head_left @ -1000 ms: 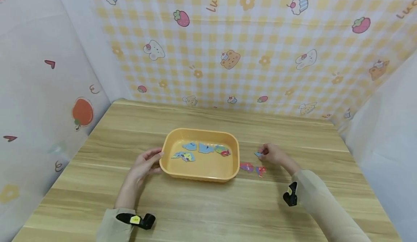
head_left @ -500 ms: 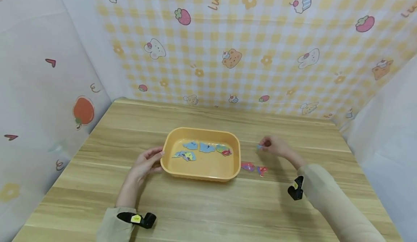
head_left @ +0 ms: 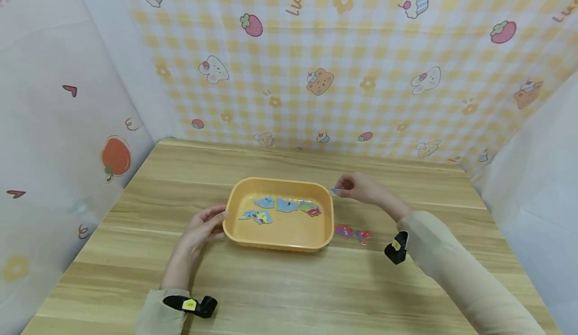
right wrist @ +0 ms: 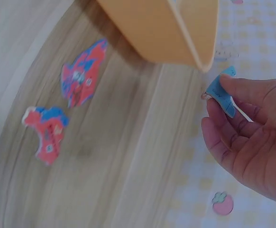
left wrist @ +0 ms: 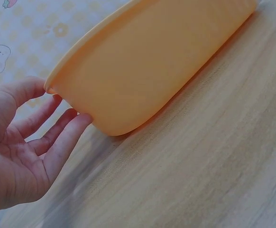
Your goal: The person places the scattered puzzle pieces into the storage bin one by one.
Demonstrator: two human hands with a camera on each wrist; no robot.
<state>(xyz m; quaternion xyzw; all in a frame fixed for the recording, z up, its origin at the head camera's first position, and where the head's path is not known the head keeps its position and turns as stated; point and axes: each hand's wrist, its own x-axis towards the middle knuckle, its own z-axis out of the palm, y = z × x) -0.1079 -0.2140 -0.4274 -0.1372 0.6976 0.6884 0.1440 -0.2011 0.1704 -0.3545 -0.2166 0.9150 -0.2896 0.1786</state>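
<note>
A shallow yellow plastic bin (head_left: pixel 280 247) stands on the wooden table. My left hand (head_left: pixel 206 228) grips its left end, thumb at the rim and the other fingertips against the outer wall. The left wrist view shows that hand (left wrist: pixel 29 142) from the side. Between thumb and fingers my right hand (head_left: pixel 363 188) pinches a small blue puzzle piece (right wrist: pixel 219 95), close beside the bin's far right corner. Inside the bin lie several printed puzzle pieces: two blue ones along the back, a green and red one (head_left: pixel 310 208) at the right, and blue-yellow ones (head_left: pixel 256 217) at the left.
Two red and blue puzzle pieces lie on the table right of the bin, one (head_left: pixel 344 230) beside its wall and the other (head_left: pixel 363 237) farther right. A yellow checked cloth (head_left: pixel 289 99) hangs behind the table, with white cloth at both sides.
My right hand has lifted the blue puzzle piece from the table and carried it leftward and back to the bin's far right corner. My left hand keeps its place on the bin.
</note>
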